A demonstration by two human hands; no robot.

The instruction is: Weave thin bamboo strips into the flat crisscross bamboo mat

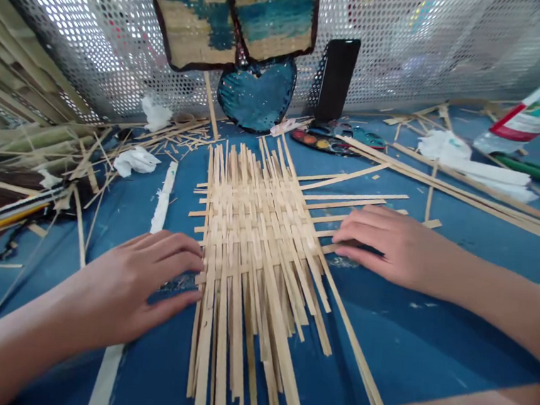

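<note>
A loosely woven mat of pale bamboo strips (249, 226) lies on the blue tabletop, its long strips spreading toward me. My left hand (135, 279) is at the mat's left edge, thumb and fingers apart, fingertips touching the edge around a short strip end. On the other side, my right hand (384, 241) has its thumb and fingertips close together at the right end of a cross strip (326, 248). The fingers partly hide that end. Several other cross strips stick out beyond the right edge, and one long strip (356, 349) runs down past the mat's lower right.
Behind the mat stand a dark phone (337, 79), a blue heart-shaped piece (257, 94) and a paint palette (336, 139). Long strips (470, 188) and a plastic bottle (530, 112) are at right. Bamboo scraps, crumpled tissue (136, 160) and tools (14, 211) crowd the left.
</note>
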